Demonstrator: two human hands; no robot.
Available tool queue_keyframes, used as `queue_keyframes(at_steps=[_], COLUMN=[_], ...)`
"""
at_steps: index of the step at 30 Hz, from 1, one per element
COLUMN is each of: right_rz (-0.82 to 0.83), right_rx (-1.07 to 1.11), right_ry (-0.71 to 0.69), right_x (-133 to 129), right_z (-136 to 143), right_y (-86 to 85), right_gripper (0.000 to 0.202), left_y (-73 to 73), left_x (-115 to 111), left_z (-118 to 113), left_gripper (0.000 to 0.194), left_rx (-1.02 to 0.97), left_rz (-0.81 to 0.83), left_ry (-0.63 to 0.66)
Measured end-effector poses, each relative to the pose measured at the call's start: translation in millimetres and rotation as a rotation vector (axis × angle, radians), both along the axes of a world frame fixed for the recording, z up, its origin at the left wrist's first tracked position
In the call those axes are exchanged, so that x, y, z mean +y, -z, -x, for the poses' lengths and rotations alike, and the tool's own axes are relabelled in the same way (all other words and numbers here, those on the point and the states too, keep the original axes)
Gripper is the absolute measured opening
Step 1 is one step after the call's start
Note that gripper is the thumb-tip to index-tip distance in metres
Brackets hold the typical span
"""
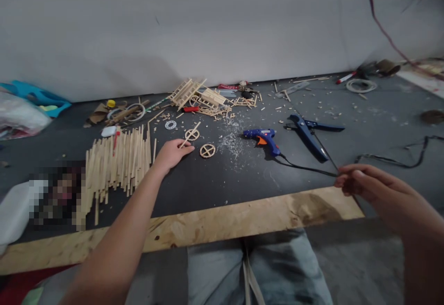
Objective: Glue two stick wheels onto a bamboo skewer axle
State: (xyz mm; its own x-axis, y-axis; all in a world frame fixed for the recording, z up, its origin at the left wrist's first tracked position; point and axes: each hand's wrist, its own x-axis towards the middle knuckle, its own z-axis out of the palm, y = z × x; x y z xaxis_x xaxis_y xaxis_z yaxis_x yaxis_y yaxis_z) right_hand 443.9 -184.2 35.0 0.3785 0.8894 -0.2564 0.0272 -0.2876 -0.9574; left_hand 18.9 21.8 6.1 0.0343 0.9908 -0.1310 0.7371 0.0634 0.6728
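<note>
Left hand (172, 152): grip closed on a wooden stick (196, 126) over the tabletop (194, 189), near two wheels (207, 151). Stick is likely light, stiff, brittle; hold mid-length. Right hand (366, 184): grip pinches the flexible-looking cord (305, 169).

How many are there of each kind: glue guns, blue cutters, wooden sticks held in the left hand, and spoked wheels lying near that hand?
Glue gun: 1
Blue cutter: 1
Wooden stick held in the left hand: 1
Spoked wheels lying near that hand: 2
Total: 5
</note>
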Motion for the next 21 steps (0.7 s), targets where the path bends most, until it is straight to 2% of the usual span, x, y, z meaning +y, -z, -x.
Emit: queue_keyframes(at_steps=[4,8,11,13,15,18,19,21], right_rz=[-0.001,-0.028,-0.135,-0.132,-0.062,0.060,0.066,-0.018], right_rx=[-0.160,-0.320,-0.473,-0.613,-0.723,-0.812,-0.810,-0.734], right_ry=[0.076,0.004,0.055,0.028,-0.061,-0.200,-0.223,-0.156], right_x=[14,52,86,104,116,125,127,129], right_z=[-6,-18,-33,-43,-51,-56,-56,-57], right_y=[-1.5,9.1,22.1,29.0,33.4,36.5,37.0,37.2], right_gripper=[0.020,0.029,0.062,0.079,0.082,0.076,0.073,0.068], left_y=[-1.1,1.7,4.5,4.7,2.8,-3.5,-6.1,-11.3], left_x=[-3,-4,-8,-13,-19,-29,-33,-41], left_z=[-6,-11,-8,-2,8,22,25,26], left_gripper=[0.024,0.025,0.025,0.022,0.019,0.015,0.016,0.022], left_rx=[0.163,0.276,0.337,0.362,0.370,0.342,0.319,0.246], left_rz=[-0.051,-0.103,-0.131,-0.140,-0.140,-0.130,-0.125,-0.111], left_ry=[0.081,0.090,0.048,0.005,-0.038,-0.102,-0.121,-0.141])
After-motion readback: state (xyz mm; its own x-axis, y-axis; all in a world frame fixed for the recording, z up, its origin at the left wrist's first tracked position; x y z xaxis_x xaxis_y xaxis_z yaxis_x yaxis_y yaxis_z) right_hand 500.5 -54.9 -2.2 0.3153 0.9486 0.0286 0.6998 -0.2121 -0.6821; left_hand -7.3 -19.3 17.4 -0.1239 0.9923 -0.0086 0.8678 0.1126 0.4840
